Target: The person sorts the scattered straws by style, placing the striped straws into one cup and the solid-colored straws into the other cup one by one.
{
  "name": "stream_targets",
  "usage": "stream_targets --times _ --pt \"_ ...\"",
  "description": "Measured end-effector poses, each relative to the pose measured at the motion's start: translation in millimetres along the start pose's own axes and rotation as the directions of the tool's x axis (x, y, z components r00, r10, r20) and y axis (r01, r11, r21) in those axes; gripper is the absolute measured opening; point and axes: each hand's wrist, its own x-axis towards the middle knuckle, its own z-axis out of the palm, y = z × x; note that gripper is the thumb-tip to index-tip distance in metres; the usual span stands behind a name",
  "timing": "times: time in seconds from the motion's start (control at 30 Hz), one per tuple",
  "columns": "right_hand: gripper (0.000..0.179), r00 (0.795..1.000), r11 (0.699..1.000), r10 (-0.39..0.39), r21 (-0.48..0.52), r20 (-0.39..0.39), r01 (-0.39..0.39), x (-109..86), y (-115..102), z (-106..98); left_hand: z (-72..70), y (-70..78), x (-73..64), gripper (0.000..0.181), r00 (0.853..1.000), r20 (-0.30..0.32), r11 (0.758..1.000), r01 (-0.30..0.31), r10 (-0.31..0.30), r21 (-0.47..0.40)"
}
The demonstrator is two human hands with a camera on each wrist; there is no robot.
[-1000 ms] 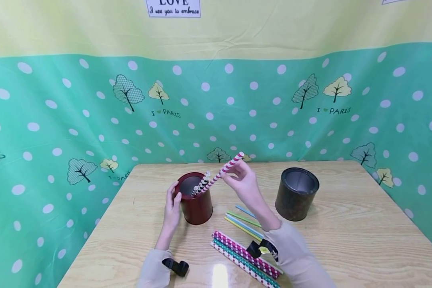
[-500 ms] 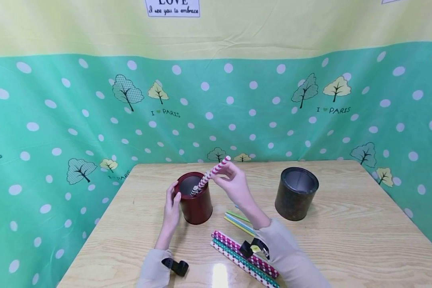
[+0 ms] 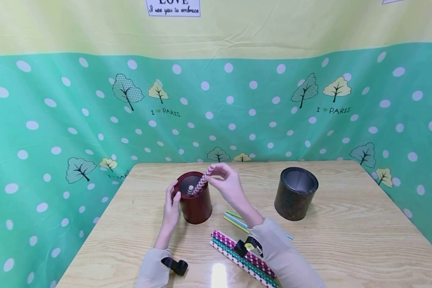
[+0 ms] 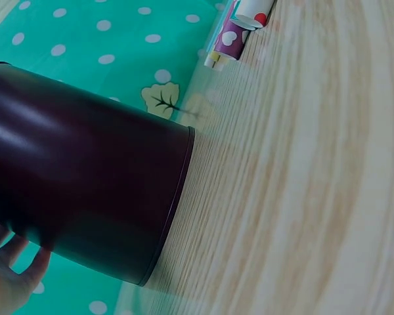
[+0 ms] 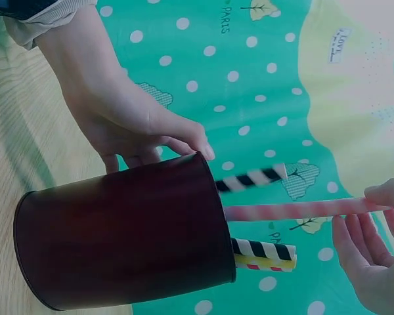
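Observation:
My left hand grips the side of a dark red can, thumb near the rim. In the right wrist view that hand reaches around the can's far side. My right hand pinches a pink-and-white striped paper straw near its upper end. The straw slants down into the can's mouth, its lower part hidden inside. Black-and-white striped straws poke out of the can on either side of it, along with a yellow straw.
A dark metal can stands upright to the right. In front lie several polka-dot straws in purple, teal and white. Plain yellow, blue and green straws lie partly under my right forearm. A patterned curtain backs the wooden table.
My right hand has moved left and down, carrying the pink striped straw deeper into the red can. My left hand has stayed on the can.

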Motion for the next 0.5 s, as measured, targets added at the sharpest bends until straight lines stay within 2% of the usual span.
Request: stream_targets --times 0.3,0.5 --pt "0.025 0.999 0.995 0.042 -0.093 0.021 -0.04 -6.5 -1 -15 1.1 -1.8 -0.2 0.039 1.0 -0.009 1.0 0.004 -0.004 -0.003" --pt "0.025 0.987 0.978 0.101 -0.193 0.122 -0.076 -15.0 1 -29 1.3 -2.3 0.0 0.039 1.0 -0.005 1.0 0.001 -0.001 0.006"
